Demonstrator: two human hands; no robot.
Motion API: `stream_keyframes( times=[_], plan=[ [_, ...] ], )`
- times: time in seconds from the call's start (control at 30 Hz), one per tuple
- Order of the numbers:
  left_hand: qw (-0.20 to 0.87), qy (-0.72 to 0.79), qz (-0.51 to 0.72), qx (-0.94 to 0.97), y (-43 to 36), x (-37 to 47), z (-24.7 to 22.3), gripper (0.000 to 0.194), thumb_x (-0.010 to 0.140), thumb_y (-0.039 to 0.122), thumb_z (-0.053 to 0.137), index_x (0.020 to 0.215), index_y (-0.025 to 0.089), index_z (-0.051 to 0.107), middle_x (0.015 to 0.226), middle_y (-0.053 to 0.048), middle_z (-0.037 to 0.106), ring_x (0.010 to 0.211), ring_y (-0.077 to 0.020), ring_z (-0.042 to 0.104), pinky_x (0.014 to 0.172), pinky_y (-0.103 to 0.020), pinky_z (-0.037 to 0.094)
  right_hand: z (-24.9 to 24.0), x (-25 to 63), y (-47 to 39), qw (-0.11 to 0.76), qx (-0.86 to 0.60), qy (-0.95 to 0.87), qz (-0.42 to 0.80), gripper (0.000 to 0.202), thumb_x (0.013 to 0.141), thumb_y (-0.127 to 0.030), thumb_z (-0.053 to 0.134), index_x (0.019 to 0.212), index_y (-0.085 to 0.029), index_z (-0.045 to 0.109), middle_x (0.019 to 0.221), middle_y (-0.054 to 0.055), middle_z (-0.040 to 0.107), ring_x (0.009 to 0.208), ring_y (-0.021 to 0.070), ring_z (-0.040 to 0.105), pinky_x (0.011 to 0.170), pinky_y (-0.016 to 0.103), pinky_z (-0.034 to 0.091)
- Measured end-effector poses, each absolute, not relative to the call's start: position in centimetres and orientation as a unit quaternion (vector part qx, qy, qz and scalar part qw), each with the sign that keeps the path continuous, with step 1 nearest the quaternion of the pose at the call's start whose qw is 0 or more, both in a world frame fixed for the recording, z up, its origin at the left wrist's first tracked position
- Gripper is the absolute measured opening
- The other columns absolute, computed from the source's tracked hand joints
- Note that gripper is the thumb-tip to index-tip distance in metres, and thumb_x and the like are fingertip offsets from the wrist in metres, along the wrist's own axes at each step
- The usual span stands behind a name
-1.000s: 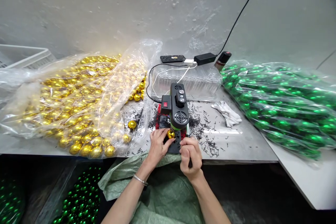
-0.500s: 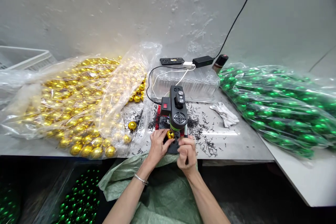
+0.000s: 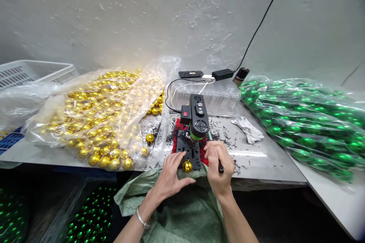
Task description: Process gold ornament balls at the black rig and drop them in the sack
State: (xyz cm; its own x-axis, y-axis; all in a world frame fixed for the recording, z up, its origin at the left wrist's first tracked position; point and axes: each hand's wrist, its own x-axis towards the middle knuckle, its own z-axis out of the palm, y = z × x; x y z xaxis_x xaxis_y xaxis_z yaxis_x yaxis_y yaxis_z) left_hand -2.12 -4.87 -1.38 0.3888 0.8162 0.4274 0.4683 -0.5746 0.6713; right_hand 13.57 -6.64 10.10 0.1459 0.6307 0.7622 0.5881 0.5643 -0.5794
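Note:
A black press-like machine (image 3: 199, 115) with a red switch stands on a slotted black base plate (image 3: 185, 148) at the table's centre. One gold ball (image 3: 187, 166) is at the near end of the plate. My left hand (image 3: 172, 174) is spread beside that ball, thumb and fingers apart, not gripping it. My right hand (image 3: 219, 163) is wrapped round the machine's lever handle (image 3: 221, 168), right of the plate. Below the plate's near edge hangs a green woven sack (image 3: 185, 212).
Bagged gold balls (image 3: 105, 121) lie left, bagged green balls (image 3: 308, 117) right. White gloves (image 3: 248, 130), a clear plastic case (image 3: 222, 98), a white basket (image 3: 37, 72) and a loose gold ball (image 3: 149, 138) are around. Black scraps litter the metal table (image 3: 265, 163).
The gold ball has come from under the machine head to the plate's near end. My left hand has opened off it. My right hand has shifted right with the lever handle. The view has shifted slightly.

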Motion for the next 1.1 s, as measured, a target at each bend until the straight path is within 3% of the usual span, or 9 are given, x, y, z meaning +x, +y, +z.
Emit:
stream_keyframes(
  times=[0.07, 0.2, 0.3, 0.4, 0.47, 0.57, 0.63, 0.7, 1.1],
  plan=[
    [0.186, 0.421, 0.389, 0.798, -4.4, -3.8, -0.1, 0.071, 0.083, 0.053, 0.065, 0.141, 0.020, 0.044, 0.134, -0.016, 0.056, 0.124, -0.0305, 0.052, 0.103, -0.048, 0.045, 9.3, 13.4, -6.7, 0.599, -0.465, -0.651, 0.012, 0.025, 0.092, -0.005, 0.041, 0.073, -0.020, 0.048, 0.076, 0.001, 0.052, 0.074, 0.0139, 0.054, 0.065, 0.028, 0.042],
    [0.090, 0.578, 0.402, 0.705, 0.0, -6.7, 1.9, 0.030, 0.095, 0.037, 0.047, 0.116, 0.019, 0.061, 0.115, -0.014, 0.063, 0.115, -0.0300, 0.057, 0.098, -0.049, 0.046, 8.4, 13.1, -6.8, 0.608, -0.463, -0.645, 0.011, 0.026, 0.091, -0.005, 0.041, 0.072, -0.020, 0.048, 0.076, 0.002, 0.053, 0.073, 0.0147, 0.053, 0.063, 0.029, 0.041],
    [0.105, 0.642, 0.364, 0.667, 2.9, -8.1, 1.9, 0.026, 0.093, 0.037, 0.049, 0.090, 0.016, 0.065, 0.085, -0.013, 0.065, 0.093, -0.0332, 0.064, 0.085, -0.052, 0.050, 8.5, 13.2, -6.9, 0.603, -0.459, -0.652, 0.007, 0.025, 0.091, -0.005, 0.040, 0.073, -0.020, 0.048, 0.076, 0.002, 0.053, 0.073, 0.0142, 0.053, 0.062, 0.028, 0.041],
    [0.139, 0.634, 0.358, 0.671, 3.6, -8.5, 1.8, 0.025, 0.089, 0.038, 0.056, 0.089, 0.015, 0.066, 0.080, -0.011, 0.066, 0.083, -0.0307, 0.066, 0.079, -0.048, 0.052, 8.6, 13.5, -6.9, 0.593, -0.460, -0.661, 0.005, 0.024, 0.091, -0.004, 0.041, 0.074, -0.020, 0.049, 0.076, 0.001, 0.053, 0.073, 0.0137, 0.054, 0.062, 0.028, 0.041],
    [0.199, 0.612, 0.375, 0.668, 3.1, -8.1, 1.9, 0.029, 0.089, 0.039, 0.057, 0.101, 0.015, 0.066, 0.088, -0.011, 0.069, 0.082, -0.0258, 0.068, 0.076, -0.041, 0.054, 8.5, 13.5, -7.0, 0.588, -0.461, -0.665, 0.006, 0.024, 0.091, -0.004, 0.041, 0.075, -0.020, 0.049, 0.076, 0.001, 0.053, 0.072, 0.0135, 0.054, 0.061, 0.027, 0.042],
    [0.428, 0.523, 0.434, 0.595, 1.4, -6.2, 1.6, 0.041, 0.087, 0.043, 0.059, 0.116, 0.014, 0.063, 0.100, -0.012, 0.072, 0.085, -0.0209, 0.070, 0.076, -0.035, 0.057, 8.4, 13.6, -7.0, 0.587, -0.462, -0.665, 0.004, 0.024, 0.091, -0.004, 0.041, 0.075, -0.020, 0.049, 0.076, 0.001, 0.053, 0.071, 0.0134, 0.054, 0.061, 0.027, 0.042],
    [0.561, 0.464, 0.449, 0.519, 0.3, -4.3, 0.7, 0.045, 0.083, 0.044, 0.064, 0.116, 0.013, 0.062, 0.103, -0.012, 0.072, 0.089, -0.0210, 0.070, 0.079, -0.035, 0.057, 8.5, 13.5, -6.9, 0.587, -0.463, -0.664, -0.003, 0.024, 0.090, -0.004, 0.041, 0.075, -0.020, 0.049, 0.075, 0.001, 0.053, 0.073, 0.0138, 0.055, 0.061, 0.028, 0.042],
    [0.598, 0.453, 0.440, 0.493, -0.5, -2.3, -0.3, 0.043, 0.080, 0.042, 0.067, 0.112, 0.013, 0.063, 0.103, -0.012, 0.073, 0.091, -0.0210, 0.070, 0.081, -0.035, 0.057, 8.5, 13.5, -7.0, 0.585, -0.464, -0.666, -0.006, 0.024, 0.090, -0.003, 0.041, 0.075, -0.020, 0.049, 0.074, 0.001, 0.052, 0.073, 0.0142, 0.055, 0.062, 0.028, 0.042],
    [0.277, 0.498, 0.412, 0.711, -0.5, 1.0, -2.2, 0.032, 0.082, 0.032, 0.069, 0.111, 0.020, 0.068, 0.106, -0.010, 0.072, 0.099, -0.0251, 0.065, 0.091, -0.043, 0.050, 8.2, 13.6, -7.1, 0.583, -0.465, -0.667, 0.001, 0.023, 0.090, -0.005, 0.041, 0.075, -0.020, 0.050, 0.076, 0.002, 0.055, 0.075, 0.0155, 0.057, 0.065, 0.029, 0.045]
  ],
)
